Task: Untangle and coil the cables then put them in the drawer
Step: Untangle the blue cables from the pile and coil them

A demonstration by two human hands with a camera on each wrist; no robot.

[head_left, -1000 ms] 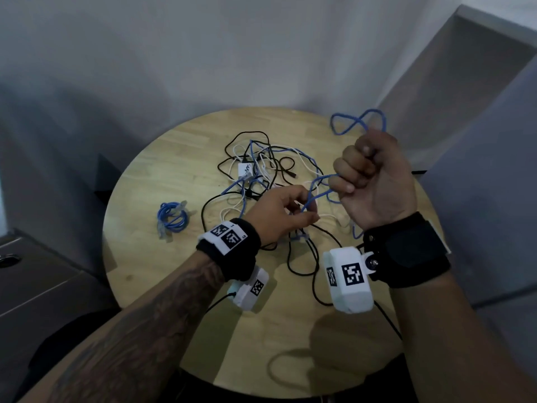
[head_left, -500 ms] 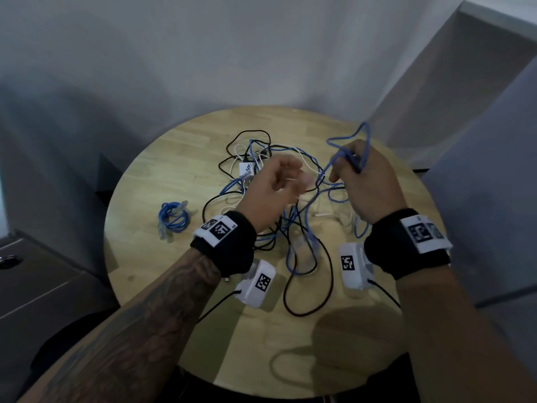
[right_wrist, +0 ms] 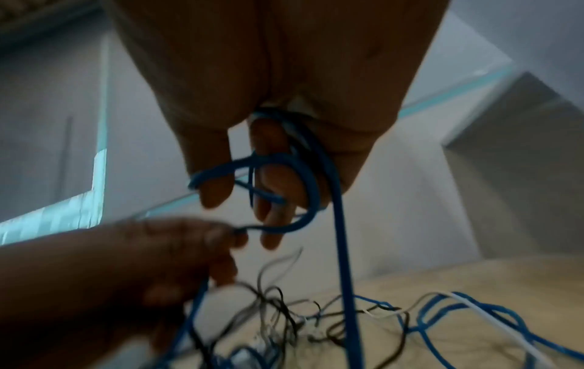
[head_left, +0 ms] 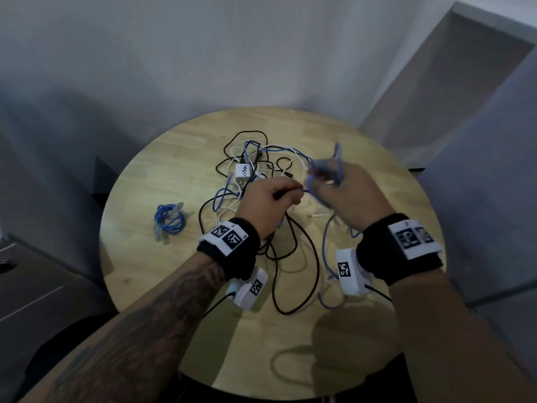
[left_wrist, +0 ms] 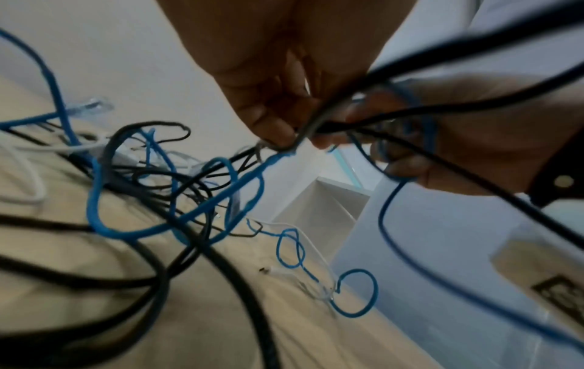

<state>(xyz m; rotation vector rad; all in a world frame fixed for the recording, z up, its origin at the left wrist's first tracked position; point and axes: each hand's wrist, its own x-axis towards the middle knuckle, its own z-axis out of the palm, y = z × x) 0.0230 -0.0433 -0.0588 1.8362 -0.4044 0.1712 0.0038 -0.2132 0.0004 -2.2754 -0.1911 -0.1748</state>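
A tangle of black, white and blue cables (head_left: 255,170) lies on the round wooden table (head_left: 162,170). Both hands are raised over it. My left hand (head_left: 279,196) pinches a blue cable (left_wrist: 221,199) between thumb and fingertips, with black strands running through the same grip (left_wrist: 319,124). My right hand (head_left: 334,181) has loops of that blue cable (right_wrist: 303,179) wound round its fingers (right_wrist: 271,174), and one strand hangs down to the pile. A small coiled blue cable (head_left: 169,220) lies apart at the table's left.
A white charger block (head_left: 243,171) sits in the tangle. A black cable loop (head_left: 293,274) trails toward the near edge. A grey drawer unit (head_left: 32,283) stands left of the table, and a grey wall and panel are behind and to the right.
The right hand has turned from a raised fist to palm-down and dropped closer to the left hand. The blue loop above it has shrunk. The left hand lifted the cable off the pile.
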